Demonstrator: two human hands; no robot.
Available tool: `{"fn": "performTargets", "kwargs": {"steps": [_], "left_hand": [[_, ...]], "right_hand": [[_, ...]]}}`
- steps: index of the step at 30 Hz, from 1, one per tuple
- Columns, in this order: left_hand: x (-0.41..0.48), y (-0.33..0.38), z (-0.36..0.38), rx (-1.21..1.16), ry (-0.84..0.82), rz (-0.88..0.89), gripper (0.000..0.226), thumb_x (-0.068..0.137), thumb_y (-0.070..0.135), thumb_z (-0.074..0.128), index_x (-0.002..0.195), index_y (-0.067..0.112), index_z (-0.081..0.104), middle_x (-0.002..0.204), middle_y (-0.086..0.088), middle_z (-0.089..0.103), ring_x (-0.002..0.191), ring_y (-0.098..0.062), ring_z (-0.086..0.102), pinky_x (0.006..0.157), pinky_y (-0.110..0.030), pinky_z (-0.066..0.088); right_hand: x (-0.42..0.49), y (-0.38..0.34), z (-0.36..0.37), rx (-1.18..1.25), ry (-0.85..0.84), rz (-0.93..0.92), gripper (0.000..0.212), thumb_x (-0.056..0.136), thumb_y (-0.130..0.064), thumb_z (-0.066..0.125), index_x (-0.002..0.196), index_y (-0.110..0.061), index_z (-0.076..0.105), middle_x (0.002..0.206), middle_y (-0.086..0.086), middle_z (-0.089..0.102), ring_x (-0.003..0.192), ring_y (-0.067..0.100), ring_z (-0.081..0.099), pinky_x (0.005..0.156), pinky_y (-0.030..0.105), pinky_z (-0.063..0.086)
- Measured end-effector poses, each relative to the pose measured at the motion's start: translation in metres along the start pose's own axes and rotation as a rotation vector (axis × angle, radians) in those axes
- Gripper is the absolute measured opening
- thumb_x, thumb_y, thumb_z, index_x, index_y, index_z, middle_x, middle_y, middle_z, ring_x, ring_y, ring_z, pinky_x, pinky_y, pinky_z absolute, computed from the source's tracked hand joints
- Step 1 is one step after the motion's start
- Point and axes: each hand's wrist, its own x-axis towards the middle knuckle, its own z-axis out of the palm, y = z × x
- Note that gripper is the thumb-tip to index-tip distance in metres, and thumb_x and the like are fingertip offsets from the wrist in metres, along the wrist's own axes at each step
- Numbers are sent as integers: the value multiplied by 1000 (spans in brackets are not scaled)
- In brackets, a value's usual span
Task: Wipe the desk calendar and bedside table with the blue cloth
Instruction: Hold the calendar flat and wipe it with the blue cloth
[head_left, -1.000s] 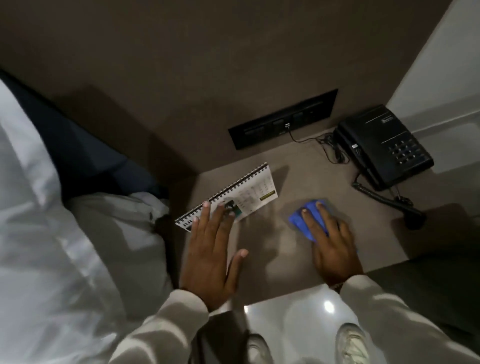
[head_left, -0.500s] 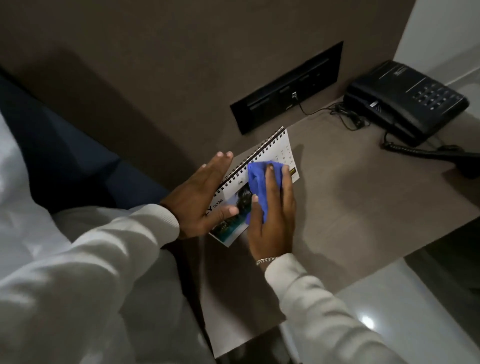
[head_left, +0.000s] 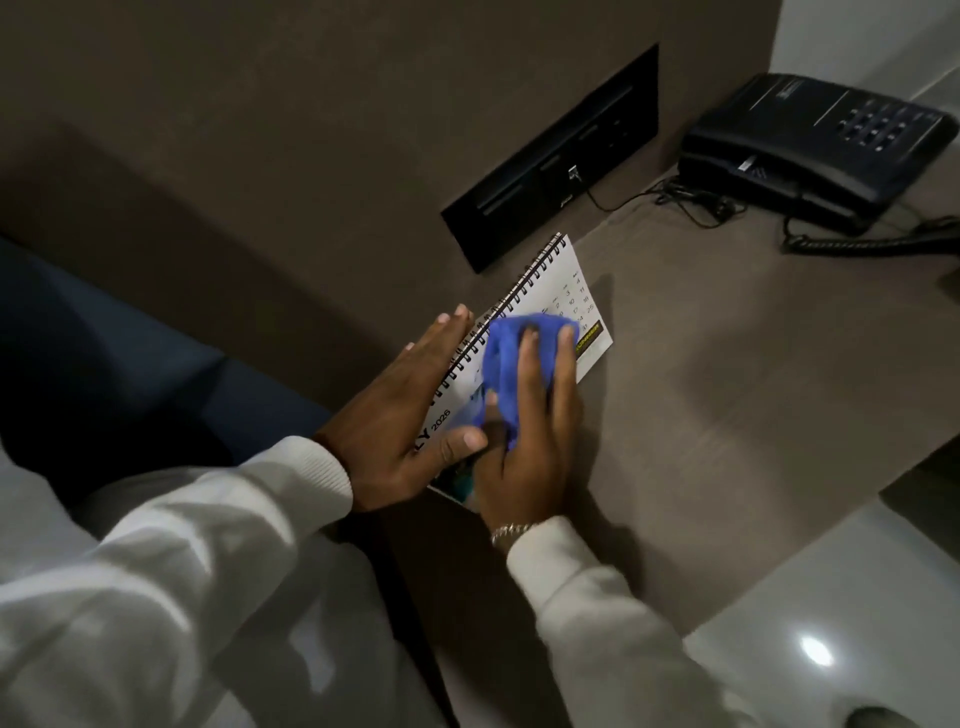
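Observation:
A white spiral-bound desk calendar (head_left: 558, 288) stands tilted on the brown bedside table (head_left: 727, 395), near its left edge. My left hand (head_left: 405, 415) grips the calendar's near left end, fingers along the back of the spiral and thumb on the front page. My right hand (head_left: 530, 431) presses a crumpled blue cloth (head_left: 506, 358) flat against the calendar's front page. The cloth and hand cover the middle of the page; the date grid shows at the far end.
A black telephone (head_left: 810, 140) with its coiled cord sits at the table's far right. A black socket panel (head_left: 556, 161) is set in the brown wall behind the calendar. White bedding (head_left: 62, 519) lies to the left, glossy floor (head_left: 831, 613) at lower right.
One second ago my right hand held the cloth on the table. It has moved onto the calendar, which my left hand has lifted and gripped. The cloth has slid slightly along the page.

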Motion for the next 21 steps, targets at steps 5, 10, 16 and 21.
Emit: {"fn": "performTargets", "kwargs": {"steps": [5, 10, 16, 21], "left_hand": [[1, -1, 0, -5, -4, 12, 102, 83, 76, 34, 157, 18, -6, 168, 4, -4, 156, -12, 0, 123, -49, 20], [1, -1, -1, 20, 25, 49, 101, 83, 76, 34, 155, 22, -12, 168, 2, -12, 156, -13, -5, 122, -54, 21], [2, -2, 0, 55, 26, 89, 102, 85, 74, 33, 156, 14, -9, 168, -2, -11, 156, -17, -8, 122, -57, 15], [2, 1, -3, 147, 41, 99, 101, 85, 76, 26, 155, 13, -11, 166, -4, -17, 155, -20, -13, 124, -56, 7]], "right_hand": [[1, 13, -7, -80, 15, 113, 67, 91, -28, 39, 152, -36, 11, 165, 9, 12, 145, 16, 15, 112, 46, 39], [-49, 1, -1, -132, -84, -73, 79, 88, -23, 55, 152, -33, 10, 159, 16, 21, 145, 36, 29, 120, 38, 13], [3, 3, -6, 10, -17, 50, 80, 86, -7, 57, 149, -33, 14, 164, 10, 11, 150, 25, 14, 120, 37, 22], [-26, 5, -13, -103, -182, 22, 76, 92, -33, 49, 151, -35, 0, 165, 12, 9, 150, 31, 16, 120, 42, 18]]}}
